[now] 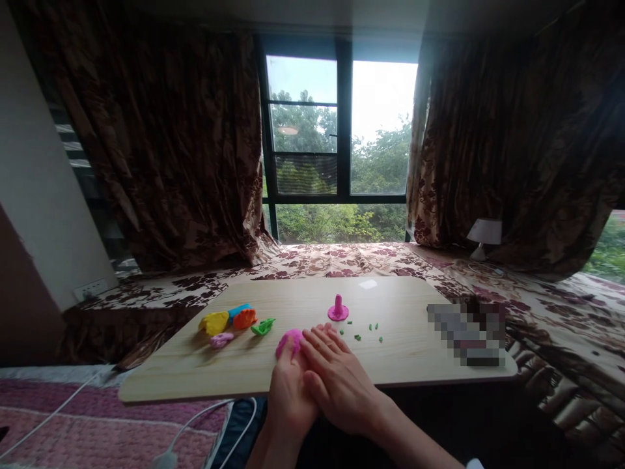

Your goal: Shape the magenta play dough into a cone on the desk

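Observation:
My left hand [293, 384] is turned palm inward in front of the table's near edge, its thumb against a bright pink lump of modelling clay [288, 341]. My right hand [336, 374] lies flat across the left palm, fingers stretched out and pointing away from me. Whatever is between the two palms is hidden. Just beyond the fingertips stands a pink clay piece [338, 309], a flat round base with an upright stem. Small green clay bits [358, 337] are scattered to the right of my hands.
Left on the wood-pattern table [195, 378] lie yellow [213, 323], blue [239, 311], orange [245, 318], green [263, 327] and pale pink [221, 340] clay lumps. A blurred-out item [466, 335] occupies the right end. A white cable [209, 407] hangs below the front edge.

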Action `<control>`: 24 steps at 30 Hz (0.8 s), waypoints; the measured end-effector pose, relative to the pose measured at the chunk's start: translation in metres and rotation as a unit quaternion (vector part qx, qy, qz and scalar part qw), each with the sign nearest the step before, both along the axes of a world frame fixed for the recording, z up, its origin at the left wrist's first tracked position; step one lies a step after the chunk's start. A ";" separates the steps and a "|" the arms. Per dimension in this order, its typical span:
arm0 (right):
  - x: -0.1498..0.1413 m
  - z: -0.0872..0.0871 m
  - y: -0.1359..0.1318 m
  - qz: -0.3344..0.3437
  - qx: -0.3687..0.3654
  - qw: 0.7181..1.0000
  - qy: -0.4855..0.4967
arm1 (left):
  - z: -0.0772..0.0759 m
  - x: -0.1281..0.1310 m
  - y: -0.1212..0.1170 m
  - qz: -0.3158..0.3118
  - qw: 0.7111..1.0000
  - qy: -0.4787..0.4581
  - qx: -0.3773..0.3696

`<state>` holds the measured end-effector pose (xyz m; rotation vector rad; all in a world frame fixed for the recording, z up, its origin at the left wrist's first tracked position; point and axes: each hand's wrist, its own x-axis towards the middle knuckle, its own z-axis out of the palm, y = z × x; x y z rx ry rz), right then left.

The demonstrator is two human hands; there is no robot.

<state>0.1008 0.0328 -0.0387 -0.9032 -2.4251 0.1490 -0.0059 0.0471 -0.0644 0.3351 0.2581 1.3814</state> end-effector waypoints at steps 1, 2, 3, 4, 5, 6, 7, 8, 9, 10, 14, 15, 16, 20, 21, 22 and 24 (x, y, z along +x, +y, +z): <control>-0.002 -0.001 -0.001 0.017 -0.001 1.000 -0.002 | -0.001 -0.001 0.002 0.011 1.000 0.001 -0.003; -0.004 -0.003 -0.002 0.032 -0.004 0.999 -0.004 | -0.002 -0.002 0.003 0.021 1.000 0.001 -0.006; -0.005 -0.005 -0.003 0.037 -0.009 0.999 -0.003 | -0.003 -0.002 0.004 0.029 1.000 0.002 -0.009; -0.007 -0.007 -0.003 0.029 -0.016 0.999 0.000 | -0.004 -0.003 0.005 0.032 0.999 0.004 -0.013; -0.008 -0.009 -0.003 0.012 -0.024 1.000 0.003 | -0.005 -0.003 0.005 0.031 0.999 0.006 -0.016; -0.008 -0.011 -0.002 -0.006 -0.030 1.000 0.006 | -0.006 -0.004 0.005 0.028 0.999 0.009 -0.020; -0.008 -0.012 -0.002 -0.020 -0.034 0.999 0.007 | -0.006 -0.005 0.004 0.025 0.999 0.011 -0.023; -0.007 -0.013 -0.002 -0.021 -0.034 0.999 0.006 | -0.006 -0.006 0.004 0.022 0.999 0.013 -0.025; -0.006 -0.014 -0.002 -0.010 -0.031 0.999 0.003 | -0.006 -0.007 0.004 0.023 0.999 0.014 -0.026; -0.005 -0.014 -0.003 0.008 -0.027 1.000 0.001 | -0.006 -0.008 0.004 0.028 0.999 0.014 -0.026; -0.003 -0.014 -0.002 0.021 -0.025 0.999 0.008 | -0.008 -0.007 0.005 0.040 0.999 0.013 -0.020; -0.003 -0.015 -0.001 0.002 -0.029 1.000 0.011 | -0.008 -0.007 0.005 0.033 0.999 0.013 -0.019; -0.002 -0.015 0.000 -0.014 -0.032 0.999 0.013 | -0.008 -0.007 0.005 0.024 0.999 0.014 -0.019; 0.001 -0.018 -0.003 0.017 -0.026 1.000 0.001 | -0.007 -0.006 0.005 0.016 1.000 0.012 -0.015; 0.001 -0.018 -0.005 0.033 -0.022 0.999 -0.001 | -0.007 -0.004 0.005 0.019 1.000 0.010 -0.013; 0.001 -0.018 -0.005 0.041 -0.019 0.999 -0.001 | -0.007 -0.002 0.006 0.020 1.000 0.008 -0.011; 0.000 -0.017 -0.004 0.020 -0.019 1.000 0.008 | -0.009 0.003 0.005 0.013 1.000 0.009 -0.009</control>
